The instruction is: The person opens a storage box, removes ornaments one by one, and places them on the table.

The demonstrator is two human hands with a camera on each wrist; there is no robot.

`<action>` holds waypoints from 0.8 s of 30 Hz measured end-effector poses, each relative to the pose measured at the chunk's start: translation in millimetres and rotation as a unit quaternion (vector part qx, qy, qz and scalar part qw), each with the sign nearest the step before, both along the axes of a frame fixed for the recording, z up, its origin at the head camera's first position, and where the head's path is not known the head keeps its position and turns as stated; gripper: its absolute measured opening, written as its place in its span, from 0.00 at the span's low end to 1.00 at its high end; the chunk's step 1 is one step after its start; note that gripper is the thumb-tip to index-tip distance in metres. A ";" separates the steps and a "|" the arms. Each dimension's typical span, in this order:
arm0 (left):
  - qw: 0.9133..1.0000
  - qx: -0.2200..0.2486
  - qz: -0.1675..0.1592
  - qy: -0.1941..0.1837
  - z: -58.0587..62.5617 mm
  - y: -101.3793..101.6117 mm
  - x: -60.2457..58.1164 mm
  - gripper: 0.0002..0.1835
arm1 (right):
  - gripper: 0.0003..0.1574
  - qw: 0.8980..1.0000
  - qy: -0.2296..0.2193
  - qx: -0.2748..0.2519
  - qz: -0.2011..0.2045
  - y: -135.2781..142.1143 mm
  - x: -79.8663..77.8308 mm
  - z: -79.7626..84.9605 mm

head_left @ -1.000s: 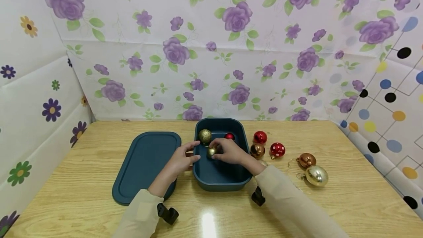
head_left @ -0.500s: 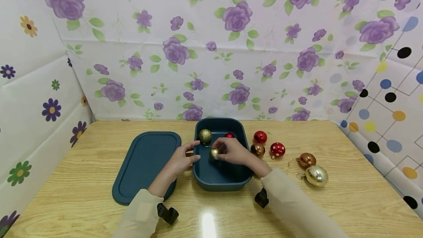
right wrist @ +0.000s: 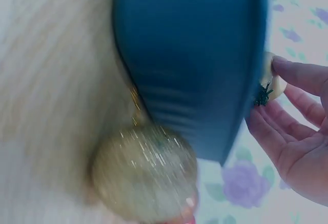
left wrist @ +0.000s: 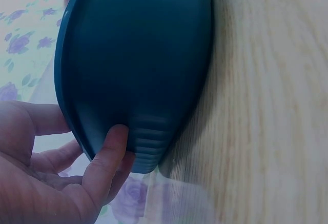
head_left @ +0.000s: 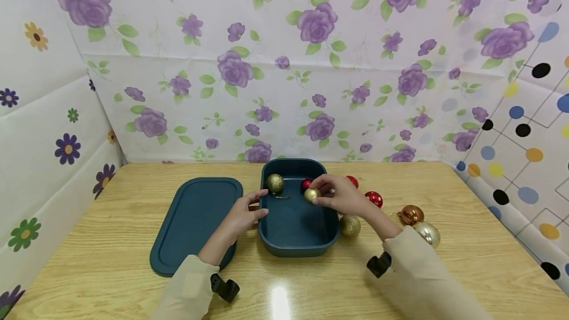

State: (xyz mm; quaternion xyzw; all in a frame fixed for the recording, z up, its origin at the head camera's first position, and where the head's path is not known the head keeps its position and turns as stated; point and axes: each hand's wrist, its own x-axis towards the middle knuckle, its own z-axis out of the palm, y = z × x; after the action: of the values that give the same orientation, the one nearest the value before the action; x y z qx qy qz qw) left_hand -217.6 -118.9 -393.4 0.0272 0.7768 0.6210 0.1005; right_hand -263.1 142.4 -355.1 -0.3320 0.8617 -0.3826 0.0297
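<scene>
In the head view my right hand (head_left: 340, 194) pinches a small gold Christmas bauble (head_left: 312, 195) between thumb and fingers, over the right side of a dark blue rectangular box (head_left: 299, 251). The right wrist view shows this bauble at the rim, its dark cap turned toward the box. My left hand (head_left: 242, 214) holds the box's left wall. Some of its fingers press the outer side in the left wrist view, while others reach over the rim. Inside the box, a glittery gold bauble (head_left: 274, 182) lies at the back left and a red bauble (head_left: 305, 184) at the back right.
Left of the box lies its dark blue lid (head_left: 195, 221). On the right are a glittery gold bauble (head_left: 350, 226), a white-dotted red bauble (head_left: 374, 198), a copper bauble (head_left: 411, 215) and a pale gold bauble (head_left: 427, 233). My right arm partly covers this group.
My right hand has lifted the small gold bauble from the middle of the box and carried it right. The glittery gold bauble outside has come into view. My left hand stays in place.
</scene>
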 end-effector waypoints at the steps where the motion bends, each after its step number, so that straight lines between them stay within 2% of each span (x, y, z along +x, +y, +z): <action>1: 1.000 0.000 0.000 0.000 -0.3 0.0 -0.2 0.27 | 0.16 1.000 -0.004 -0.004 -0.005 4.4 0.6 3.0; 6: 1.000 -0.001 0.002 -0.001 -0.4 0.2 -0.6 0.27 | 0.17 0.999 -0.004 -0.014 -0.041 31.8 0.1 12.6; 11: 1.000 0.001 0.001 -0.001 0.5 -0.6 0.9 0.27 | 0.18 0.997 -0.001 -0.019 -0.079 63.6 -2.4 15.5; 18: 1.000 0.008 0.002 -0.005 0.8 -0.8 1.1 0.27 | 0.22 0.991 -0.001 -0.020 -0.134 109.1 -4.2 15.4; 24: 1.000 0.002 -0.001 -0.003 0.8 0.1 0.8 0.27 | 0.22 0.984 0.014 0.011 -0.178 147.7 -5.0 8.6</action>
State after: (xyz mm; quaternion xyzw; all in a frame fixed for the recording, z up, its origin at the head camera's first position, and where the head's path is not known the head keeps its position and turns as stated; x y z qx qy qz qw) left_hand -216.8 -118.8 -392.5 0.0265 0.7750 0.6228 0.1038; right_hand -268.1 290.1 -346.5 -0.1784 0.9114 -0.3678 -0.0469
